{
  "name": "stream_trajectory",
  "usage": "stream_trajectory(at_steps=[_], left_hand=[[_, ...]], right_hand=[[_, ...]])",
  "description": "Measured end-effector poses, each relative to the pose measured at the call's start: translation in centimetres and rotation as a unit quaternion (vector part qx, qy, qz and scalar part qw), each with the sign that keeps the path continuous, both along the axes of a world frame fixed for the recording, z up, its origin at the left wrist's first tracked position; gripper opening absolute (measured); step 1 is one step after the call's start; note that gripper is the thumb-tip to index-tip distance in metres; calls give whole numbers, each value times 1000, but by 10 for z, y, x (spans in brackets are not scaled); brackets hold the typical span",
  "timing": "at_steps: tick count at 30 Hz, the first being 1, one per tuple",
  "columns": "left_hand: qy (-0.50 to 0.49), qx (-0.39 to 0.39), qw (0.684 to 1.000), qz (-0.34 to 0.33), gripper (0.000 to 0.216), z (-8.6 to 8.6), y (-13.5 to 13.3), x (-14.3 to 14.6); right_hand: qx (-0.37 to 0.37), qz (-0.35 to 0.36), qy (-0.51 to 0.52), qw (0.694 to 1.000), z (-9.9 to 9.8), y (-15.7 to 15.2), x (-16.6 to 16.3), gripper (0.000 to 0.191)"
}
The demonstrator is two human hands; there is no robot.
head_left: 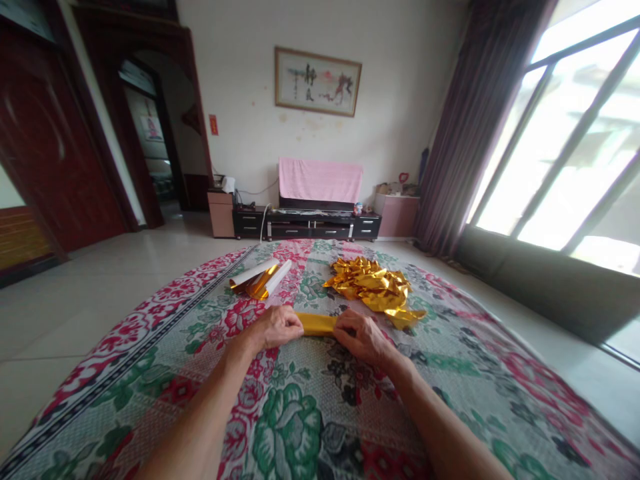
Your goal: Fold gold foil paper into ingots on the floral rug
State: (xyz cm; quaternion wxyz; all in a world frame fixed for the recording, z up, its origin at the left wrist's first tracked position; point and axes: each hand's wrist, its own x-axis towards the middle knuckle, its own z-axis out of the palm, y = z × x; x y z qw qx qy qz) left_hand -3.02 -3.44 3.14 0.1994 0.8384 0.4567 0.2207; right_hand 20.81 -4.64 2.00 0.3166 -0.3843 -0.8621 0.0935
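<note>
Between my two hands stretches a flat strip of gold paper [319, 325], held level just over or on the flowered cloth. My left hand [280, 326] pinches its left end, fingers curled in. At the right end, my right hand [361, 333] grips it the same way. Beyond my right hand lies a heap of folded gold foil pieces [373, 283]. Ahead of my left hand rest loosely curled sheets of gold foil paper [261, 279] with white backs. Whether the strip touches the cloth I cannot tell.
A patterned cloth [287, 427] in red, green and grey covers the wide surface under my hands. Past its far edge stands a low black cabinet [313, 230] bearing a pink-draped object [320, 179]. Large windows [575, 133] and a purple curtain [465, 127] are on the right.
</note>
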Motion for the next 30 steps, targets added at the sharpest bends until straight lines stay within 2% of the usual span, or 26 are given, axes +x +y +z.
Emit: stream_trajectory(at_steps=[6, 12, 24, 30], left_hand=[[52, -1, 998, 36, 32, -4, 5, 3], [78, 1, 992, 96, 31, -4, 6, 11], [126, -4, 978, 164, 29, -4, 5, 18], [148, -10, 972, 183, 29, 4, 0, 22]], right_hand=[[13, -43, 7, 999, -3, -1, -5, 24], [22, -89, 27, 995, -5, -1, -8, 15], [18, -87, 10, 996, -4, -1, -6, 21], [20, -116, -4, 993, -9, 1, -7, 19]])
